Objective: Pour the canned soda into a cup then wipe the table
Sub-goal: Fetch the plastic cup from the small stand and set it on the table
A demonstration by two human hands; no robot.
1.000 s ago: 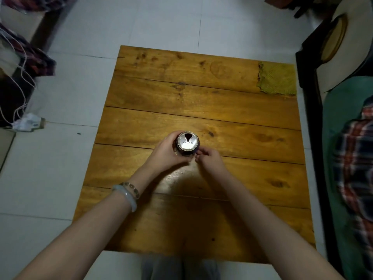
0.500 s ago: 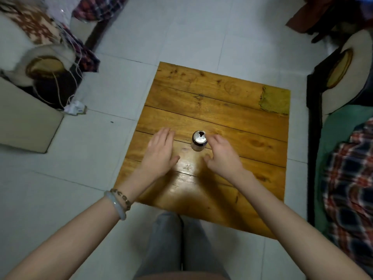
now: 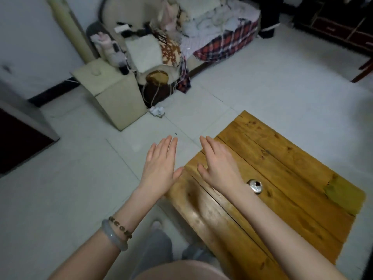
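A second ago my two hands were at the small aluminium soda can with the silver top (image 3: 256, 186), the left one around its body and the right one at its rim. Now both have let it go, and the view has swung away toward 9 o'clock. My left hand (image 3: 161, 166) is spread flat with the fingers straight and close together. It holds nothing and hangs over the white tiled floor (image 3: 262, 93), just outside the edge of the brown wooden plank surface (image 3: 292, 168). My right hand (image 3: 220, 166) is spread the same way and is also empty, above the corner of the surface. The can stands upright on the planks at about 4 o'clock from my right hand. Its top shows the dark opening, and my right forearm partly hides its body. A yellow-green rough cloth (image 3: 341, 196) lies flat at about 3 o'clock from the can, near the edge of the surface. I see no cup anywhere in this view. I judge that the can is open and ready, but pouring cannot begin until a cup is found, so the turn to the side is probably a search for one. The cloth waits for the wiping, which is the last step. At 11 o'clock a cream padded square stool (image 3: 113, 91) stands on the floor.
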